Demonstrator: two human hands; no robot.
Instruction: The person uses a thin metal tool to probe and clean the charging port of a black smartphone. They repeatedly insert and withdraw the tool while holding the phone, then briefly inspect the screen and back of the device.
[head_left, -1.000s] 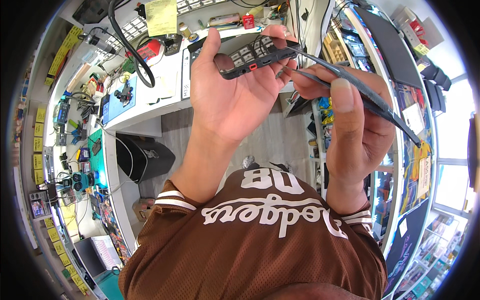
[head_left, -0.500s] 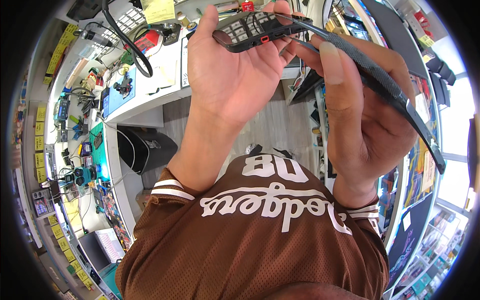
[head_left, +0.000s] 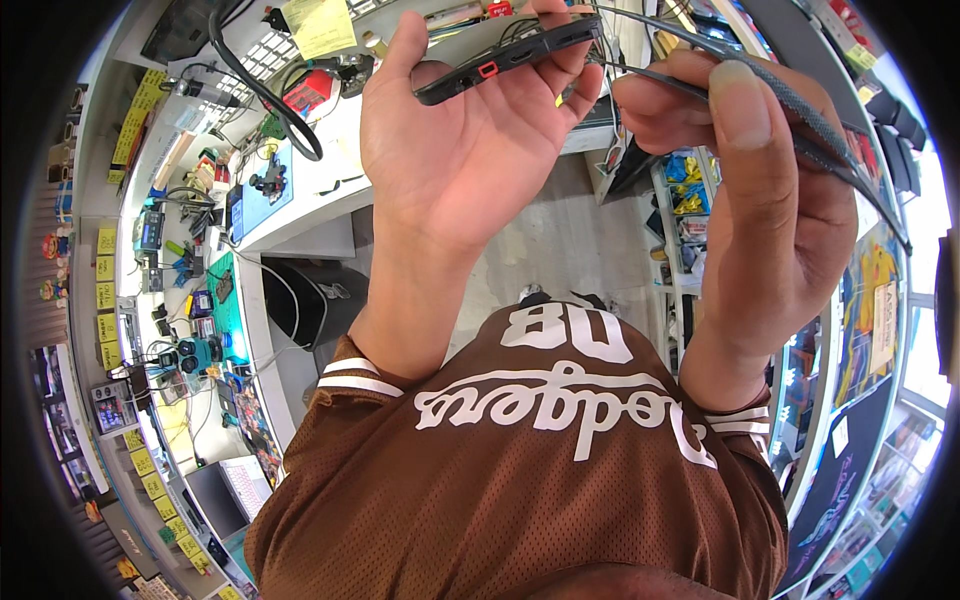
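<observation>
A slim black phone [head_left: 520,62], seen nearly edge-on, has a small red-orange piece on its side. My left hand [head_left: 440,160] holds it from beneath, palm up, with the thumb at its left end and the fingertips at its far right. My right hand [head_left: 770,190] grips dark tweezers [head_left: 790,98] with a textured handle between thumb and fingers. Their two arms stand apart, and the tips reach to the phone's right end. Whether either tip touches the phone, I cannot tell.
At left runs a white workbench [head_left: 325,200] with a blue mat [head_left: 265,200], tools and a teal microscope [head_left: 190,355]. A thick black cable [head_left: 268,100] loops above it. Under the bench stands a black bin [head_left: 325,300]. Stocked shelves [head_left: 690,215] line the right.
The phone has tipped so its side edge faces me more and its screen less. My right hand has shifted right with the tweezers, whose arms now look wider apart.
</observation>
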